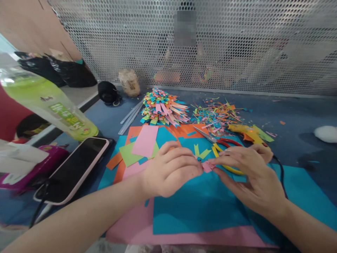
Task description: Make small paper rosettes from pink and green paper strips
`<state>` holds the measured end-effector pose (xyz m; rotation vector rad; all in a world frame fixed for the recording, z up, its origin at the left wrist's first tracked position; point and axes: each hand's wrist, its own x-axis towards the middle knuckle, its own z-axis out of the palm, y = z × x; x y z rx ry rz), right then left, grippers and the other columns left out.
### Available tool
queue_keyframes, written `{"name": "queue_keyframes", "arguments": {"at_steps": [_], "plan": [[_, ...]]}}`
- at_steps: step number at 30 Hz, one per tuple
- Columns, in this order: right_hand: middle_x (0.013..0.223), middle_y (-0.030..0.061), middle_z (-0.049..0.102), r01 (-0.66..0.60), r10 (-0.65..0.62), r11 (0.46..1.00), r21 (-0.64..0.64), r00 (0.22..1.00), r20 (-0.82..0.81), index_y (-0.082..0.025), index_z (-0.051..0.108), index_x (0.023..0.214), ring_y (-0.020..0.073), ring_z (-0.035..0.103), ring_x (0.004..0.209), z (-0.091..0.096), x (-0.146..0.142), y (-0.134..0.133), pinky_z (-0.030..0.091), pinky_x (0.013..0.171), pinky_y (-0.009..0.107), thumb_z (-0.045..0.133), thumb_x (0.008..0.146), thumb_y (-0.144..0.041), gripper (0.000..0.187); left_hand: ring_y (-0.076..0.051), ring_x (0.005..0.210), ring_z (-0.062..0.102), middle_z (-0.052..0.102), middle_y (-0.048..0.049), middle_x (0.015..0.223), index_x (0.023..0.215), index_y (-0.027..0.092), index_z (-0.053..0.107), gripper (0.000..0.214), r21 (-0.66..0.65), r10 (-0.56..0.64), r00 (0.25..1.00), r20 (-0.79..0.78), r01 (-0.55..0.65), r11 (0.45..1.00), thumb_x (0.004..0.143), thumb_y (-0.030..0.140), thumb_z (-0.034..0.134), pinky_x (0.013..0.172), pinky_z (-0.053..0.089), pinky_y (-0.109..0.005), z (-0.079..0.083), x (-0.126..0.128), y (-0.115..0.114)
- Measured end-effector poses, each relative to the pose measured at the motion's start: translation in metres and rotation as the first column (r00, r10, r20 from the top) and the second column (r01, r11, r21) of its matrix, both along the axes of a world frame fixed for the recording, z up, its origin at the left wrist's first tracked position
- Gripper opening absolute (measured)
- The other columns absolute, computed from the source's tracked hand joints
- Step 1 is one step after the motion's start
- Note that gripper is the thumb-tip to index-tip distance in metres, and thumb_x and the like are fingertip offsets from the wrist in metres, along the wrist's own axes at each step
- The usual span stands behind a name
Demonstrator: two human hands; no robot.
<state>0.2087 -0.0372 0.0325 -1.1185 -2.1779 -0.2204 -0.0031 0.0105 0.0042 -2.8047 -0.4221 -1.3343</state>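
My left hand (170,168) and my right hand (249,175) meet over a blue paper sheet (200,207). Both pinch a small pink paper piece (207,166) between thumb and fingertips. The fingers of each hand are curled closed around it. Just behind my right hand lie scissors with red and yellow handles (223,144) and a yellow glue gun (246,131). A domed pile of folded multicoloured paper strips (163,107) stands further back.
A phone in a pink case (75,168) lies at the left, beside a green bottle (50,105) and a magenta object (34,168). Paper scraps (214,114) litter the middle. Pink, green and orange sheets (144,142) overlap. A perforated metal screen (210,42) closes the back.
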Motion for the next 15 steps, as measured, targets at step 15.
{"name": "queue_keyframes", "arguments": {"at_steps": [15], "plan": [[0.077,-0.0027,0.07,-0.039,0.039,0.999,0.0,0.999,0.012,-0.027,0.06,0.092,0.0195,0.061,0.079,-0.0008,0.002,0.0,0.04,0.073,0.039,0.056,0.084,-0.021,0.011,-0.015,0.095,0.063,0.072,-0.0011,0.092,0.094,0.018,0.056,0.024,-0.019,-0.024,1.0,0.007,0.024,1.0,0.075,0.005,0.06,0.095,0.035,-0.035,-0.0022,-0.0009,0.0001]]}}
